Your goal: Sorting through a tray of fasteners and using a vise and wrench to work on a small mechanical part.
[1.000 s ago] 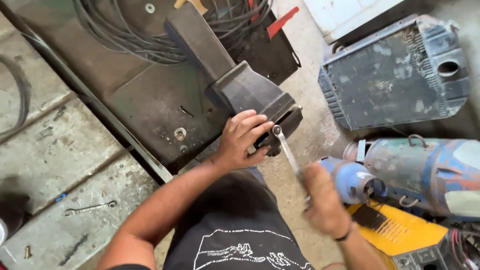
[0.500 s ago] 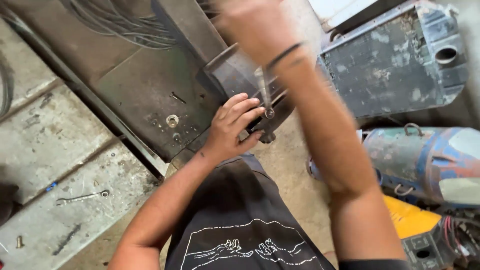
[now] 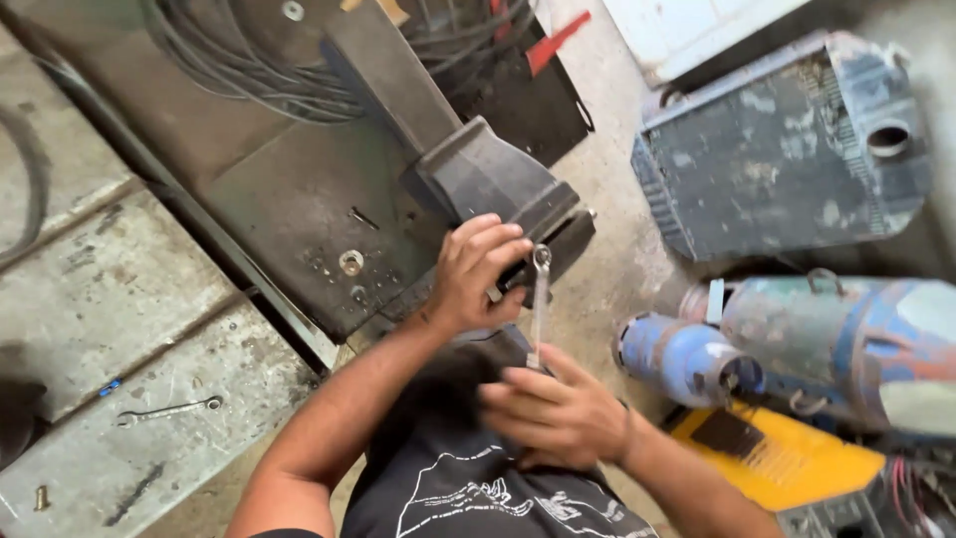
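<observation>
My left hand (image 3: 474,271) rests on the near end of a dark metal vise-like block (image 3: 498,189) fixed to a steel bench plate (image 3: 289,209). Its fingers curl over the block's edge. A slim silver wrench (image 3: 539,304) hangs from a bolt at that end, its ring at the top. My right hand (image 3: 558,413) grips the wrench's lower end, low and close to my body, slightly blurred. My dark printed shirt (image 3: 468,488) fills the bottom of the view.
A second wrench (image 3: 167,409) and a small bolt (image 3: 41,497) lie on the concrete slabs at left. Black cables (image 3: 239,70) coil at the back. A grey radiator (image 3: 787,149), a blue cylinder (image 3: 687,359) and a yellow case (image 3: 787,458) crowd the floor at right.
My right hand swung the wrench up past the camera half a second ago and has come back down to the low position. The left hand stayed on the block.
</observation>
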